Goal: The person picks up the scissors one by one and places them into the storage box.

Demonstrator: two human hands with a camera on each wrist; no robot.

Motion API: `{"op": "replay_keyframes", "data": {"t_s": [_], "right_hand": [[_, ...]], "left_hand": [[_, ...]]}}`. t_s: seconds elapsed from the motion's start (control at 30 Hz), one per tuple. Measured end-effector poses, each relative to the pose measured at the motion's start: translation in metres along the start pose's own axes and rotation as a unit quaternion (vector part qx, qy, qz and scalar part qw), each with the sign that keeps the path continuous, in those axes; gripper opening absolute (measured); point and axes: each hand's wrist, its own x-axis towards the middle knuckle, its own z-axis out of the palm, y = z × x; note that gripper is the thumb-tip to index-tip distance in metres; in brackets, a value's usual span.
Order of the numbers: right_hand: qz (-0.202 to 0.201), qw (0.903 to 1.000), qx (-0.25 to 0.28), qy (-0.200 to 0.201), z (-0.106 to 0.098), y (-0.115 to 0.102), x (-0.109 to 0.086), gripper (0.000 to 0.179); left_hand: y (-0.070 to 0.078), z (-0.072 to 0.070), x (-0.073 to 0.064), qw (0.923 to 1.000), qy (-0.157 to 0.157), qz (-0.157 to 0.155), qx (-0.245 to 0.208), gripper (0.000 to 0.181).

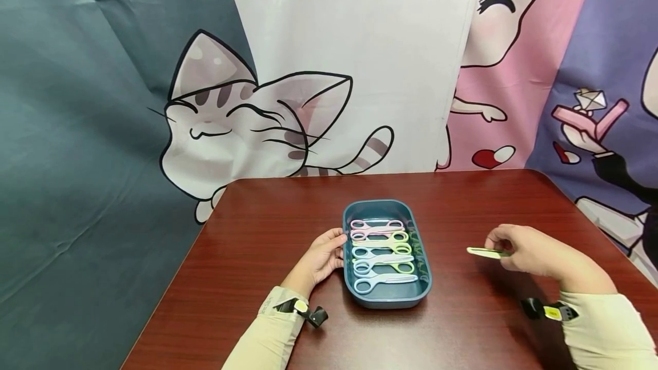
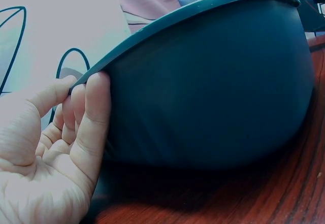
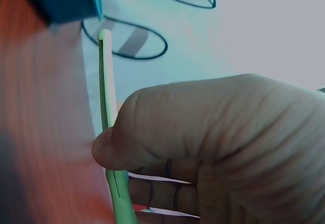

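A dark teal plastic basket [image 1: 388, 303] stands on the table, with several pairs of pink, green and blue scissors [image 1: 380, 258] lying crosswise in it. My left hand [image 1: 321, 258] grips the basket's left rim; in the left wrist view the thumb lies over the rim and the fingers [image 2: 96, 102] press the outer wall. To the right of the basket, my right hand [image 1: 529, 250] pinches a pair of green scissors [image 1: 483, 252] above the table. Its tip points left toward the basket. In the right wrist view the thumb [image 3: 109, 150] lies across the green scissors [image 3: 107, 82].
The reddish-brown wooden table [image 1: 247, 233] reaches back to a printed cloth backdrop [image 1: 360, 27] with cartoon figures. Each wrist carries a strapped-on black camera, one on the left [image 1: 313, 316] and one on the right [image 1: 537, 308].
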Motion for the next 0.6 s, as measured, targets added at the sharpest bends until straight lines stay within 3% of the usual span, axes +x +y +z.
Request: {"op": "replay_keyframes", "data": {"t_s": [0.6], "right_hand": [[-0.029,0.9982,0.047,-0.024,0.015,-0.065,0.053,0.029]], "left_hand": [[0.004,0.003,-0.002,0.9999,-0.009,-0.007,-0.008,0.016]]}}
